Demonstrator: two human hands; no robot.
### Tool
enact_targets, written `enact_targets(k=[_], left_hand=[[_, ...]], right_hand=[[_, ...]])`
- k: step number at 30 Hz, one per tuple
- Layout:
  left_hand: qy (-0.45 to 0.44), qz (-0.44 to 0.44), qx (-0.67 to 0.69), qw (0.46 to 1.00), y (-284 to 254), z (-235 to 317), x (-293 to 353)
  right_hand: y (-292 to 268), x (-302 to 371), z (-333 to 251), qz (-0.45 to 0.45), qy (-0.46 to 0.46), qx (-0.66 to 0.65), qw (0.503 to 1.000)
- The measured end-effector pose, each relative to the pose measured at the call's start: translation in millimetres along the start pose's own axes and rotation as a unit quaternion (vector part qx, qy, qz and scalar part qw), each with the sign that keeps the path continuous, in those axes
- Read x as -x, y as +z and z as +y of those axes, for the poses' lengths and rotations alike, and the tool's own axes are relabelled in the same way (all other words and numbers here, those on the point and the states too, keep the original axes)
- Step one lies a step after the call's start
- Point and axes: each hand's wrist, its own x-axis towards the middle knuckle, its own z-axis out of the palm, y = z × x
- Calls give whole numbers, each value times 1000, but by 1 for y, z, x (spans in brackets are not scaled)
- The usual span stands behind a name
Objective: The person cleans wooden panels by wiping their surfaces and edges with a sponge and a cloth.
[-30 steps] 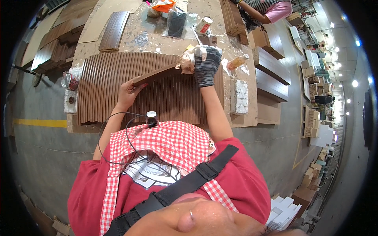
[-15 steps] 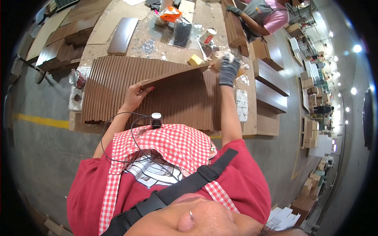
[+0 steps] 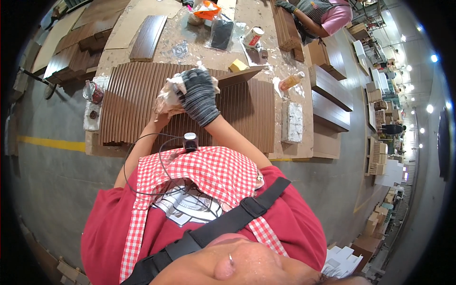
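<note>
step: seemingly wiping the wood strip [image 3: 243, 76], tilted above the row of strips [image 3: 128, 104] | right hand [image 3: 197, 92]: gloved fingers curled on rag [image 3: 168, 99]; left hand [image 3: 163, 118]: fingers hidden, cannot tell | next: probably needs strip steady; even stroke along it

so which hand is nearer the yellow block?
Right. The gloved right hand, holding the rag, is left of the yellow block, toward the body; the left hand is farther left, mostly hidden by the rag.
</note>
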Motion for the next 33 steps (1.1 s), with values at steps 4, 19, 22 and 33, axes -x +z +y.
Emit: enact_targets(k=[4,19,22,33], left_hand=[[-17,27,93,995,-4,25,-6],[31,52,-40,997,-13,47,-4],[-40,13,45,998,-12,56,0],[-23,32,43,998,-18,63,9]], right_hand=[[-23,6,50,41,70,49,995],[18,14,30,192,-33,105,975],[-3,16,75,192,76,14,978],[-13,18,191,216,303,-236,898]])
